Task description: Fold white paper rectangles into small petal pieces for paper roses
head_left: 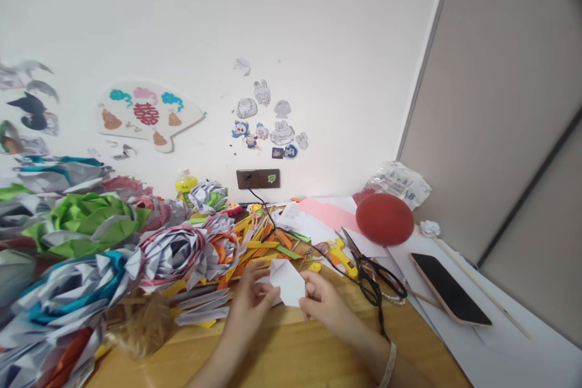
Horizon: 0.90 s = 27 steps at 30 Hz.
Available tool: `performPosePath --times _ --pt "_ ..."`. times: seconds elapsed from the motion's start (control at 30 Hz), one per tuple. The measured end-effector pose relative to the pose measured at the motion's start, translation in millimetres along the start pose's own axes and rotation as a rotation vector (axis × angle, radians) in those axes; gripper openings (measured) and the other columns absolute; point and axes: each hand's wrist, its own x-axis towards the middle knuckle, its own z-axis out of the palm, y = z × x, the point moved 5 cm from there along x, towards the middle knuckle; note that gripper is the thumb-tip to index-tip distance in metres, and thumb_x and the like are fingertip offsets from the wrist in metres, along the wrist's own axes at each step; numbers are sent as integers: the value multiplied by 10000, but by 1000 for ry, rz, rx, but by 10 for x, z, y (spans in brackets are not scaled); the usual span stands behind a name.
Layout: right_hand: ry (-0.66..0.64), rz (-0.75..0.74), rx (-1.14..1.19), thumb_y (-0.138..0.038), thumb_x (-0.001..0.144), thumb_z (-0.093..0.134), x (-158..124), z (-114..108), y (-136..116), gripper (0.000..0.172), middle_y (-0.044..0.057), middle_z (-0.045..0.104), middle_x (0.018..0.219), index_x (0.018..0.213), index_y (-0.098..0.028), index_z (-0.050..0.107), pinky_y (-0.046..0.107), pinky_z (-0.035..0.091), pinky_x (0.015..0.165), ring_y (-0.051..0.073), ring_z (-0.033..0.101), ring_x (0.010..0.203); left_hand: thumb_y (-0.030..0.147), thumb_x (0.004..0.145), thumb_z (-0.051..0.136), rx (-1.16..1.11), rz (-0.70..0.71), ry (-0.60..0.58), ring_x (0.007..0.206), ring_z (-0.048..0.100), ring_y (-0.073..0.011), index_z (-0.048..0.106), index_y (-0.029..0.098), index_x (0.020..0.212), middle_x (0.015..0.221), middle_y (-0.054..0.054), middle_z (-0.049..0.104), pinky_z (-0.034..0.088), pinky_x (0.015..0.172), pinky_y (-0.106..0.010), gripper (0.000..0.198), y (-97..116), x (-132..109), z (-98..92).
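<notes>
A small folded sheet of white paper (288, 284) is held between my hands just above the wooden table (291, 348). My left hand (253, 292) grips its left edge, with the thumb toward the front. On the opposite side, my right hand (321, 297) pinches the right edge between thumb and fingers. The paper's top corners look folded in, giving it an angled outline. Left of my left hand lie folded strips of grey-white paper (203, 305). Behind the paper is a pile of orange, yellow and green folded strips (264, 245).
Large folded-paper flowers (88, 221) crowd the left. To the right are a yellow glue gun (343, 257) with its cord, black-handled scissors (370, 273), a red balloon (384, 219) and a phone (450, 288). A yellow bottle (185, 183) stands by the wall under paper cutouts.
</notes>
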Motion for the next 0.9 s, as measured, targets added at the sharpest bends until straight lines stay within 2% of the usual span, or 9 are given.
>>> performPosePath --times 0.07,0.1,0.2,0.3,0.4,0.5,0.73,0.9 --pt "-10 28 -58 -78 574 438 1 -58 -6 271 -81 447 545 814 -176 517 160 285 418 57 376 452 374 545 702 48 43 63 673 578 -154 472 205 1016 855 -26 605 453 625 -276 551 92 44 -78" --pt "-27 53 -89 -78 560 429 -2 -76 -2 268 -85 439 528 790 -176 525 157 274 404 54 367 434 396 570 681 75 47 36 706 580 -169 489 195 1007 840 -33 616 452 645 -284 518 125 64 -88" --pt "-110 125 -166 -94 564 421 -17 -89 17 254 -83 453 511 768 -161 558 156 264 381 46 367 398 415 616 651 199 -6 -130 709 573 -182 592 153 844 732 -36 633 433 662 -275 353 135 84 -59" --pt "-132 139 -189 -141 622 444 -22 -87 22 166 -72 464 508 740 -140 562 158 275 376 42 384 383 411 624 662 248 -63 -277 612 545 -154 611 135 717 623 -7 597 404 584 -240 295 50 64 -24" --pt "-83 114 -163 -244 682 496 -8 -102 14 121 -72 466 487 735 -143 537 159 297 378 45 400 376 416 652 651 238 -83 -352 585 532 -137 608 133 757 613 3 590 382 555 -220 305 -36 61 -32" --pt "-57 101 -124 -357 704 528 3 -109 14 214 -57 506 487 729 -144 523 168 327 380 52 428 367 421 679 633 303 -110 -409 582 543 -136 616 128 816 620 1 597 381 557 -218 323 -79 62 -48" --pt "2 83 44 -442 662 610 36 -124 116 384 -22 577 499 872 -126 546 187 364 351 98 509 356 426 692 626 303 -84 -441 431 510 -107 610 120 819 474 44 522 342 468 -204 331 -21 70 -39" --pt "45 72 118 -418 646 636 59 -112 140 388 -32 561 457 877 -121 544 185 375 342 111 525 353 397 705 628 263 -67 -435 432 511 -107 645 116 832 472 31 527 355 470 -210 309 -12 87 -65"
